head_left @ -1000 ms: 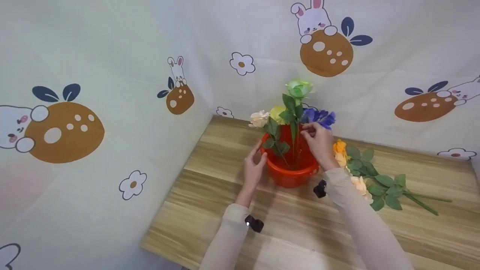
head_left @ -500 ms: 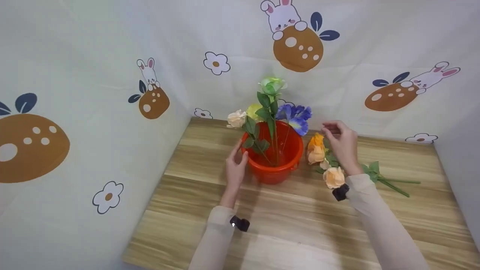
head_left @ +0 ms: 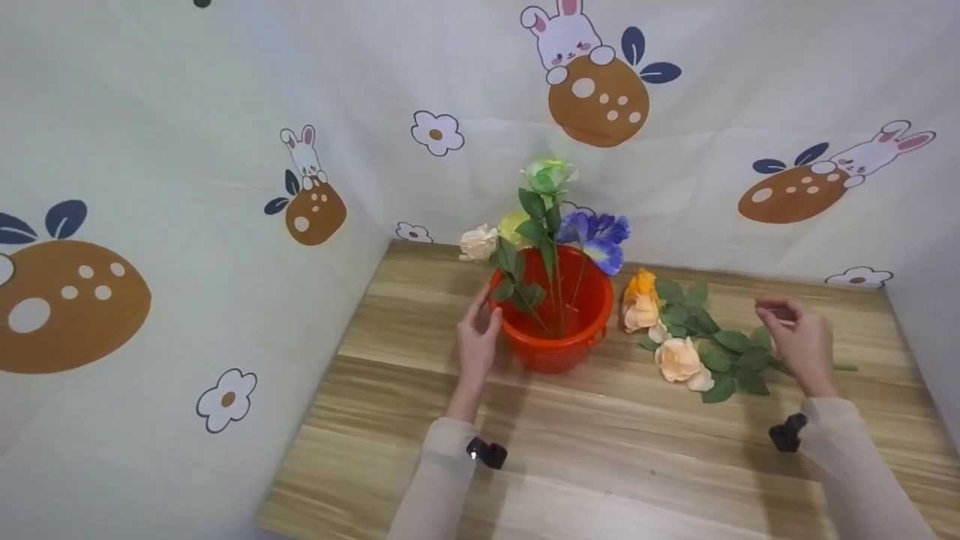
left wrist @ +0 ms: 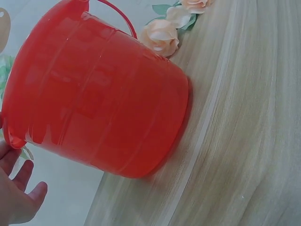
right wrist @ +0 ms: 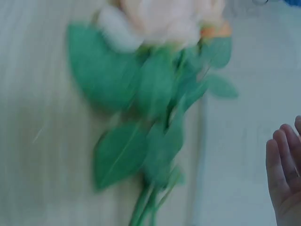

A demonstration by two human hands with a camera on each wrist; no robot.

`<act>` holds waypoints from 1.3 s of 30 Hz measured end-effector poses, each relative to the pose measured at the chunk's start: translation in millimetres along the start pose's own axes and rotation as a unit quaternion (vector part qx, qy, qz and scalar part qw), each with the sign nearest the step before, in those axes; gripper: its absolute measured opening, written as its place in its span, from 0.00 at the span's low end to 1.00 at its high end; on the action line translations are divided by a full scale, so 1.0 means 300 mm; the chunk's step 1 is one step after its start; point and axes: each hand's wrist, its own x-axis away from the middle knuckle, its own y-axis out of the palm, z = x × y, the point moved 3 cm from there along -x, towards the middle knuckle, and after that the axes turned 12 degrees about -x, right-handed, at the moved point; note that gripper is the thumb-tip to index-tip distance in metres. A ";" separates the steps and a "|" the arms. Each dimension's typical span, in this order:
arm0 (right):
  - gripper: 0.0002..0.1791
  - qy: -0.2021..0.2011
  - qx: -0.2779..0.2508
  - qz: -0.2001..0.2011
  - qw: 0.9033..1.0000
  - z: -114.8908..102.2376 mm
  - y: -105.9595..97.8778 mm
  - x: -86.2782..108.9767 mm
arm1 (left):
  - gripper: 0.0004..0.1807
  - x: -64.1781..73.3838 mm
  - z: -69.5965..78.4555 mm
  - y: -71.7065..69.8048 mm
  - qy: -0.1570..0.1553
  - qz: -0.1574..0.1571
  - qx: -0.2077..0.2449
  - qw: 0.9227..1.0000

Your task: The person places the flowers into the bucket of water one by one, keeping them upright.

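Peach roses lay right of red bucket on bench | I judged them light, soft-petalled, stiff-stemmed; best hold: bare stems, end away from bucket | right grip hung near stems, loosely parted, nothing held; left grip touched bucket, unclenched

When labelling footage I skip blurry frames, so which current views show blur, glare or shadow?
Right wrist: leaves and pale flowers smeared, right hand clearer. Left wrist: bucket fairly sharp, small highlights. Head: tabletop has a bright near patch and soft shadows.
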 end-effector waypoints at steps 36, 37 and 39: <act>0.05 -0.085 0.196 -0.103 0.971 0.232 -0.122 0.088 | 0.25 0.039 0.097 -0.037 0.014 -0.004 0.018 1.000; 0.05 -0.085 0.193 -0.101 0.972 0.229 -0.124 0.087 | 0.25 0.039 0.098 -0.037 0.012 -0.007 0.020 1.000; 0.06 -0.091 0.187 -0.090 0.974 0.217 -0.127 0.086 | 0.26 0.038 0.100 -0.039 0.009 -0.012 0.019 1.000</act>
